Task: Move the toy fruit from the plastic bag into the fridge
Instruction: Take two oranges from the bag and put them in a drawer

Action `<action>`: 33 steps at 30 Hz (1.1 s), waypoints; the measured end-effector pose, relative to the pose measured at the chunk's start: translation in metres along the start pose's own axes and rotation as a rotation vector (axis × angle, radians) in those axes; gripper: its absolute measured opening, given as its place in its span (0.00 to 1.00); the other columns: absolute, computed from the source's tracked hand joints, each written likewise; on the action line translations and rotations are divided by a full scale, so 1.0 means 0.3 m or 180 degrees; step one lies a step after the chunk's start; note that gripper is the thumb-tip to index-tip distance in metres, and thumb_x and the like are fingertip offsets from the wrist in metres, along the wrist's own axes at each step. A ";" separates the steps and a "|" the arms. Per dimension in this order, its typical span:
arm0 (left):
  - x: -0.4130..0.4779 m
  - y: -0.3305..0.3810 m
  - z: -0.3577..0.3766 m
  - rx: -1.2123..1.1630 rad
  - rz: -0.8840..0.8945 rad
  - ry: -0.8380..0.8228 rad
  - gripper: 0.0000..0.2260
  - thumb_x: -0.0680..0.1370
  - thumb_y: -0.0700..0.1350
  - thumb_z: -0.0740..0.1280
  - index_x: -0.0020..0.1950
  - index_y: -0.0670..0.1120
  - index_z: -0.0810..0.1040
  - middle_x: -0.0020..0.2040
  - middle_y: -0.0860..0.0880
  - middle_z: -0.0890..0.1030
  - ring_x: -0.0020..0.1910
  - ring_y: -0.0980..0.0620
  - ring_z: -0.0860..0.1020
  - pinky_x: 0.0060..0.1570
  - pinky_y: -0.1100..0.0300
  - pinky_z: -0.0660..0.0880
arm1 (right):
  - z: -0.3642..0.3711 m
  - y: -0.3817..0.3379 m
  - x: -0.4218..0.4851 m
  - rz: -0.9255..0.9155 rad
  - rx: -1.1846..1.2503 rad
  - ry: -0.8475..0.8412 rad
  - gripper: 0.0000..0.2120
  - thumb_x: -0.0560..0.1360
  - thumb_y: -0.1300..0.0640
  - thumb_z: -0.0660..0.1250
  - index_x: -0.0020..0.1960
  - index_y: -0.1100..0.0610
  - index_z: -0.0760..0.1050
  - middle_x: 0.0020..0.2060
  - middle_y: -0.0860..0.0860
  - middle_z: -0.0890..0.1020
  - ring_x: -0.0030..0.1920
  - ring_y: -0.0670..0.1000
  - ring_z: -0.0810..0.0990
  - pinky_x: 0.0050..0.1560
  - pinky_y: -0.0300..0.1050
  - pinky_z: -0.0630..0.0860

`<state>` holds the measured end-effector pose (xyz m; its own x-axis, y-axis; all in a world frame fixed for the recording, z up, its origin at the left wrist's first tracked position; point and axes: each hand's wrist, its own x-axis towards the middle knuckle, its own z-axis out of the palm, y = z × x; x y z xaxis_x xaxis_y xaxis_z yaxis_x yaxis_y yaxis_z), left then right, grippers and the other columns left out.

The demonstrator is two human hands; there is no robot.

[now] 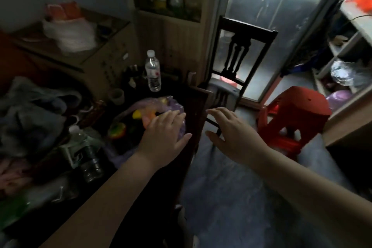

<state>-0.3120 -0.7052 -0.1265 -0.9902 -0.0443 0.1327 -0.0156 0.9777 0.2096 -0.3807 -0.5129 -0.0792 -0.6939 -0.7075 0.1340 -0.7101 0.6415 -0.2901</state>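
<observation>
Two bare hands are in view: one left hand (164, 137) and one right hand (234, 134), each with fingers spread. One purple plastic bag (171, 104) lies on the dark table (193, 106). Toy fruit visible in the bag: three pieces, namely one yellow piece (136, 115), one orange piece (148, 118) and one multicoloured piece (117, 130); the picture is blurred, so there may be more. Plastic bottles: two, one upright clear bottle (153, 71) and one dark bottle (87, 155). Seating: one dark wooden chair (241, 54) and one red stool (293, 115). One white bag (70, 34) sits on the far shelf.
</observation>
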 end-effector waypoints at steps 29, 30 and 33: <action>0.089 -0.643 0.458 -0.0263 -0.0847 -0.0690 0.26 0.80 0.53 0.58 0.76 0.45 0.58 0.76 0.46 0.59 0.75 0.47 0.55 0.70 0.53 0.56 | 0.759 -0.050 0.548 -0.0903 0.0022 -0.1573 0.25 0.79 0.51 0.58 0.73 0.59 0.60 0.73 0.55 0.63 0.73 0.55 0.60 0.70 0.51 0.63; 0.100 -0.645 0.463 -0.0263 -0.0811 -0.0671 0.26 0.80 0.52 0.59 0.76 0.45 0.57 0.76 0.46 0.59 0.75 0.47 0.55 0.70 0.53 0.56 | 0.760 -0.037 0.549 -0.0850 0.0000 -0.1551 0.25 0.79 0.50 0.57 0.73 0.58 0.60 0.73 0.55 0.64 0.73 0.55 0.60 0.70 0.52 0.63; 0.132 -0.646 0.473 -0.0224 -0.0702 -0.0625 0.27 0.80 0.51 0.61 0.76 0.45 0.58 0.75 0.45 0.60 0.74 0.46 0.58 0.68 0.51 0.60 | 0.750 -0.005 0.552 -0.0671 -0.0009 -0.1486 0.25 0.79 0.49 0.58 0.72 0.58 0.62 0.72 0.54 0.64 0.72 0.55 0.61 0.68 0.49 0.63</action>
<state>-0.3678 -0.8672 -0.2993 -0.9720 -0.2065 -0.1117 -0.2302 0.9319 0.2802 -0.4677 -0.6978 -0.2698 -0.4088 -0.8781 -0.2486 -0.8296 0.4711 -0.2997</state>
